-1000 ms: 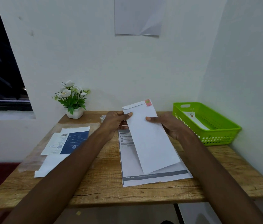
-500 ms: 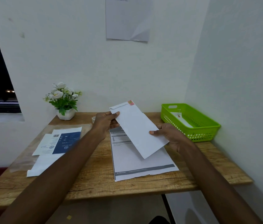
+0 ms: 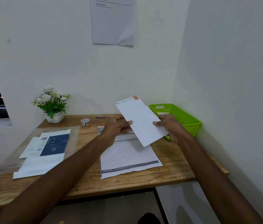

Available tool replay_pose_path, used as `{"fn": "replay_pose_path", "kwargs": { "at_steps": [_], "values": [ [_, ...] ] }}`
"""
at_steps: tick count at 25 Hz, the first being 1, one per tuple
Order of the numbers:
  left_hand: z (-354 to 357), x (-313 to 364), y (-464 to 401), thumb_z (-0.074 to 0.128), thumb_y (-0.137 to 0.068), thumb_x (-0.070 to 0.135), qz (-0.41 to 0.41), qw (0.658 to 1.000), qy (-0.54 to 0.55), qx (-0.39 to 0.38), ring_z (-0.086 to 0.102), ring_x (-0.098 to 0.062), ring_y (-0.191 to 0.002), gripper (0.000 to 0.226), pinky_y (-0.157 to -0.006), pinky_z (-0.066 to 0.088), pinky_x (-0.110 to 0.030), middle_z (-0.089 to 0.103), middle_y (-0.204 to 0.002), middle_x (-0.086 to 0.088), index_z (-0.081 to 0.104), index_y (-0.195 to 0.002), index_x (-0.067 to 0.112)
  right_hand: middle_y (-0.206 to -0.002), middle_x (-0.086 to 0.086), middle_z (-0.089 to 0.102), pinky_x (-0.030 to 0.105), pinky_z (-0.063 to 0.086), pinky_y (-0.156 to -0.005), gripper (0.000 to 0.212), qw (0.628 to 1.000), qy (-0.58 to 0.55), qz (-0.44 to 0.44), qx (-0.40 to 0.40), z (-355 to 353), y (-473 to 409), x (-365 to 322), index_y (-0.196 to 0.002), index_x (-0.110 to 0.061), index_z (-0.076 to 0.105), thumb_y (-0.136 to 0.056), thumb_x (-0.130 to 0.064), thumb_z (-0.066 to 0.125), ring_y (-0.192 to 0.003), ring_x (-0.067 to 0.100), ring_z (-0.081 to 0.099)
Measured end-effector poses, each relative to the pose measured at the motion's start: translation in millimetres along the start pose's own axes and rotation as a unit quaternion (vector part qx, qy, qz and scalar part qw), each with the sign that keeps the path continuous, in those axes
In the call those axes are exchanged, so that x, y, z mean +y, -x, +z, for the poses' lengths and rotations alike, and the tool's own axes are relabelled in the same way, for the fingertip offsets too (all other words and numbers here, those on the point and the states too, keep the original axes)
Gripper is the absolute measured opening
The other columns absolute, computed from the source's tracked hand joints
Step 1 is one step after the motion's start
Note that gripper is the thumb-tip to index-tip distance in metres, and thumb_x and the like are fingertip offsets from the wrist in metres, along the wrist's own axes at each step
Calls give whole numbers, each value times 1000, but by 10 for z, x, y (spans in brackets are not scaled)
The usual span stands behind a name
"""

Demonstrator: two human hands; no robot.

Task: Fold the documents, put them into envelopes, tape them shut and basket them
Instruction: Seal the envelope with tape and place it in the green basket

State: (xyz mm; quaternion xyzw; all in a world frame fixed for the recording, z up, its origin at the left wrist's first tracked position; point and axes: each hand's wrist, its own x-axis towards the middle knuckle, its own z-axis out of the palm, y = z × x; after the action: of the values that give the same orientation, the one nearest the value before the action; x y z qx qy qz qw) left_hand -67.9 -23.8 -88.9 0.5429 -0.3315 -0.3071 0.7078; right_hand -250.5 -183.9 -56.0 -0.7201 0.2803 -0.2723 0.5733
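A long white envelope (image 3: pixel 141 119) with a red patch of tape at its top corner is held tilted above the wooden table (image 3: pixel 87 180). My left hand (image 3: pixel 117 127) pinches its left edge and my right hand (image 3: pixel 170 126) grips its right edge. Beneath them lies a flat printed document (image 3: pixel 127 159) with grey bars. The green plastic basket (image 3: pixel 184 117) stands at the table's back right, just beyond my right hand, with some paper inside. A roll of tape (image 3: pixel 85 121) sits behind the document.
At the left, a blue-and-white leaflet (image 3: pixel 50 145) lies on white sheets (image 3: pixel 38 167) over clear plastic. A pot of white flowers (image 3: pixel 53 102) stands at the back left, a purple pen (image 3: pixel 103 117) near the wall. The side wall runs close along the table's right.
Both hands have carried the envelope up and to the right, toward the basket. The camera view has shifted, uncovering the tape roll and the pen.
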Motion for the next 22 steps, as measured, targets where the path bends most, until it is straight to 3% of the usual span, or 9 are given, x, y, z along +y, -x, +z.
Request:
{"fn": "replay_pose_path", "kwargs": {
  "at_steps": [2, 5, 9, 11, 13, 16, 19, 22],
  "values": [
    [184, -7, -52, 72, -92, 7, -1, 1000, 5, 9, 75, -30, -93, 26, -69, 62, -29, 78, -107, -14, 69, -118, 1, -95, 13, 74, 21, 49, -57, 12, 1000, 16, -6, 19, -106, -25, -30, -101, -4, 72, -93, -1, 63, -71, 19, 68],
    [437, 44, -233, 73, -92, 7, -15, 998, 21, 53, 76, -31, -91, 24, -71, 64, -34, 78, -103, -17, 69, -113, -4, -99, 19, 72, 29, 45, -68, 19, 998, 16, -12, 57, -289, -124, -71, -106, 10, 70, -92, -2, 65, -79, 26, 65],
    [841, 119, -542, 79, -85, 4, -36, 997, -7, 65, 77, -26, -77, 20, -60, 62, -29, 77, -101, -21, 70, -99, -7, -107, 29, 72, 38, 53, -76, 25, 991, 37, -26, 129, -633, -277, -126, -106, 16, 67, -86, 1, 71, -83, 29, 66],
    [1032, 122, -675, 84, -81, 3, -39, 995, -40, 85, 76, -25, -73, 31, -62, 63, -30, 76, -103, -24, 68, -103, -12, -102, 29, 72, 36, 51, -75, 26, 985, 70, -23, 159, -803, -394, -95, -105, 18, 66, -84, 2, 71, -82, 27, 64],
    [1195, 110, -769, 88, -76, 4, -25, 994, -76, 80, 74, -23, -72, 55, -61, 62, -30, 73, -108, -24, 61, -120, -13, -90, 21, 66, 31, 44, -67, 21, 978, 94, -10, 185, -933, -514, -64, -101, 19, 64, -85, 5, 67, -81, 23, 58],
    [1395, 62, -915, 92, -71, 23, 45, 975, -215, 31, 70, -20, -93, 88, -73, 60, -34, 65, -122, -12, 49, -146, 8, -85, 14, 52, 29, 34, -60, 6, 966, 131, 13, 222, -1061, -690, -51, -87, 1, 55, -86, 6, 59, -84, 22, 49],
    [1527, -8, -1060, 88, -74, 42, 74, 928, -365, -9, 63, -20, -113, 70, -94, 51, -34, 63, -132, -8, 64, -133, 14, -71, 8, 44, 29, 36, -56, 29, 952, 229, 43, 198, -1099, -804, -15, -70, -11, 41, -84, 6, 60, -73, 21, 49],
    [1577, -100, -1171, 79, -81, 52, 60, 868, -492, -26, 48, -22, -135, 64, -110, 41, -41, 57, -143, -1, 63, -133, 18, -63, 10, 47, 26, 31, -45, 30, 928, 314, 65, 191, -1102, -863, 54, -67, -5, 42, -76, 9, 68, -58, 22, 49]
  ]
}}
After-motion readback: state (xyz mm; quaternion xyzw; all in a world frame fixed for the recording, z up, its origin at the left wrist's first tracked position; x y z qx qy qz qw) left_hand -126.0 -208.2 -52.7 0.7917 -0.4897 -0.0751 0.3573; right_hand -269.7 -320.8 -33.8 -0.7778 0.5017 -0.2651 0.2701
